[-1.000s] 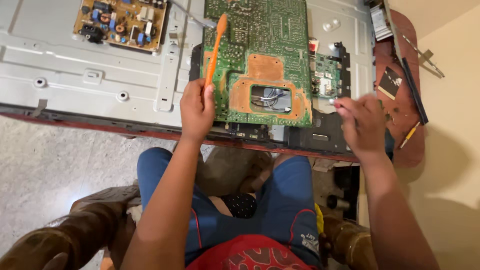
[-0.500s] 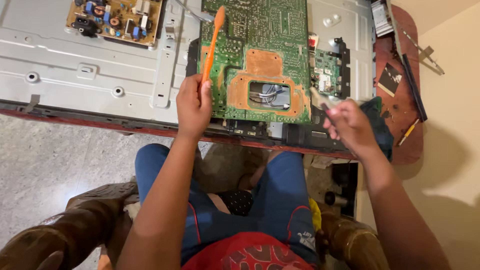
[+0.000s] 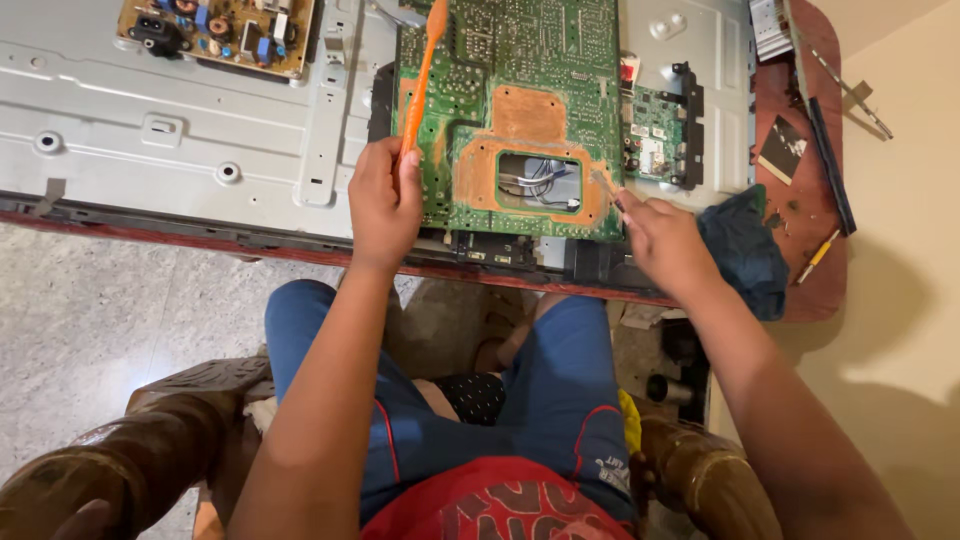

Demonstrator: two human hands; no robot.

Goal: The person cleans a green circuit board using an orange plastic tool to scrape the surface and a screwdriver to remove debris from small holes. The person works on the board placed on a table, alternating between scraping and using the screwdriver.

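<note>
A large green circuit board with orange-brown patches lies on a grey metal back panel. My left hand rests at the board's lower left edge and grips an orange toothbrush that points up across the board. My right hand is at the board's lower right corner. It holds a thin metal tool whose tip touches the board beside a rectangular cut-out with wires.
A brown power board sits top left on the panel, a small green board to the right. A dark blue cloth, a yellow-handled tool and strips lie on the red table. Brown chair arms flank my legs.
My right hand has moved left from the table's edge to the board's lower right corner, bringing the thin tool to the board. My left hand keeps the toothbrush in place.
</note>
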